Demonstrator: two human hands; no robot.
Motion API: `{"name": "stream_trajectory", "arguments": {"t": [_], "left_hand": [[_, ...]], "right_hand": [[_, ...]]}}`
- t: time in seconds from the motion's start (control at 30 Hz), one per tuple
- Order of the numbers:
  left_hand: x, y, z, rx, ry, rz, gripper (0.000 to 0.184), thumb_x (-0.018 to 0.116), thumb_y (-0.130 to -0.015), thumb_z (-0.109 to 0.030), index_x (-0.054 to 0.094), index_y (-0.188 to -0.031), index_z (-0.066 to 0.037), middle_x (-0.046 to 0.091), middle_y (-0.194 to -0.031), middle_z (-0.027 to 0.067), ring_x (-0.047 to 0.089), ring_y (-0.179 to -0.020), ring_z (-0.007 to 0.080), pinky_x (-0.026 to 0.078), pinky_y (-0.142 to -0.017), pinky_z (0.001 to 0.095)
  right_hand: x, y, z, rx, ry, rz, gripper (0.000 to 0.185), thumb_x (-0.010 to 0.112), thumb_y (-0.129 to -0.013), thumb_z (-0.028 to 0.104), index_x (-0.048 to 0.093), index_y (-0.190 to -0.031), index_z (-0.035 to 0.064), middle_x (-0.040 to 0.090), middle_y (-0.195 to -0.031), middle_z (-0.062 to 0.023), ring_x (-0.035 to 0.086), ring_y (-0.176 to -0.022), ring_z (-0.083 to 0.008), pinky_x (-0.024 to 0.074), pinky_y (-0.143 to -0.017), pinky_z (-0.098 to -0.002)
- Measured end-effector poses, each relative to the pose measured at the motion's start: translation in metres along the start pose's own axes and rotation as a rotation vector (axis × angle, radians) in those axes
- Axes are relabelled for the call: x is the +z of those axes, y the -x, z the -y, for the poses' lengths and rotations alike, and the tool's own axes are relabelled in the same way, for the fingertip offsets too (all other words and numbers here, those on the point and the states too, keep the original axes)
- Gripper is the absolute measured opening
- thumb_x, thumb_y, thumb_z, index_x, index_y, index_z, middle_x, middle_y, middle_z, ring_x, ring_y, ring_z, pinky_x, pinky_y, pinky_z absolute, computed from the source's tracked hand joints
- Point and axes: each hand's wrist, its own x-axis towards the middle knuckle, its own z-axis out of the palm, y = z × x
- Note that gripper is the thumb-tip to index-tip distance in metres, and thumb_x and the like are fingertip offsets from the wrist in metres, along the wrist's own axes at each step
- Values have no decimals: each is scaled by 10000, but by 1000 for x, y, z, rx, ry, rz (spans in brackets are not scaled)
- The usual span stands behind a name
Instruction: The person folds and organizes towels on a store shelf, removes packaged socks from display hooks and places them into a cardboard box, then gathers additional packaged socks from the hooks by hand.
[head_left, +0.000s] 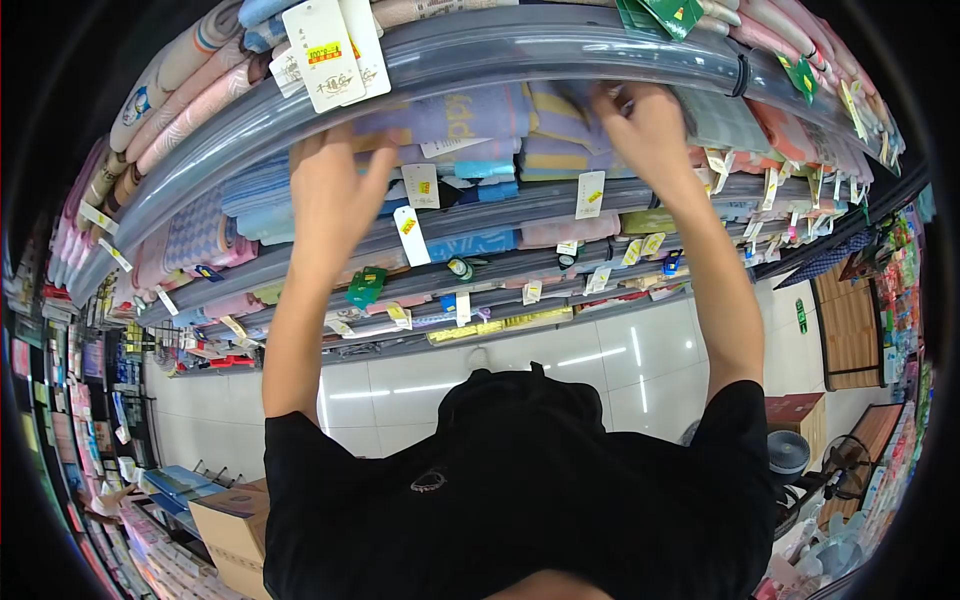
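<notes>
Folded towels fill the shelf in front of me. A purple towel with yellow lettering lies between my hands, beside a purple and yellow striped towel. My left hand reaches to the left end of the lettered towel, thumb held apart from the fingers; its fingertips are partly hidden at the shelf rail. At the right end of the striped towel, my right hand has its fingers curled in at the cloth, slightly blurred. A grey-green towel is just right of that hand.
A grey shelf rail curves above my hands, with more towels over it. Paper price tags hang along the lower rails. Below is a white tiled floor. Cardboard boxes stand behind on the left, and a fan on the right.
</notes>
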Motion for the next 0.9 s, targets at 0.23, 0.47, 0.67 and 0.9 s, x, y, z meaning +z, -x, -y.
{"name": "stream_trajectory", "arguments": {"t": [0.23, 0.47, 0.67, 0.9], "left_hand": [[21, -22, 59, -224, 555, 3, 349, 606, -890, -276, 619, -1129, -22, 644, -1050, 192, 598, -986, 330, 454, -885, 376], [5, -38, 82, -177, 235, 90, 485, 640, -882, -276, 514, -1272, -16, 600, -1163, 181, 587, -1035, 258, 472, -886, 327], [12, -59, 89, -163, 228, 132, 492, 641, -879, -274, 509, -1277, -18, 598, -1169, 181, 587, -1040, 263, 474, -885, 332], [23, -69, 74, -151, 232, 181, 500, 642, -875, -272, 503, -1284, -21, 596, -1177, 180, 587, -1047, 268, 477, -884, 337]], "right_hand": [[21, -42, 57, 475, -402, 591, 571, 579, -871, 529, 643, -1070, -3, 630, -642, -92, 623, -511, -156, 524, -500, -272], [34, -59, 59, 417, -189, 717, 643, 573, -834, 616, 628, -1141, 54, 644, -688, -106, 645, -545, -164, 548, -524, -255], [39, -57, 49, 489, -469, 520, 518, 644, -838, 517, 626, -1093, 66, 631, -985, -77, 639, -829, -164, 580, -634, -262], [49, -53, 32, 648, -1105, 281, 226, 619, -916, 235, 594, -1081, 83, 594, -1071, -45, 584, -953, -160, 546, -795, -346]]}}
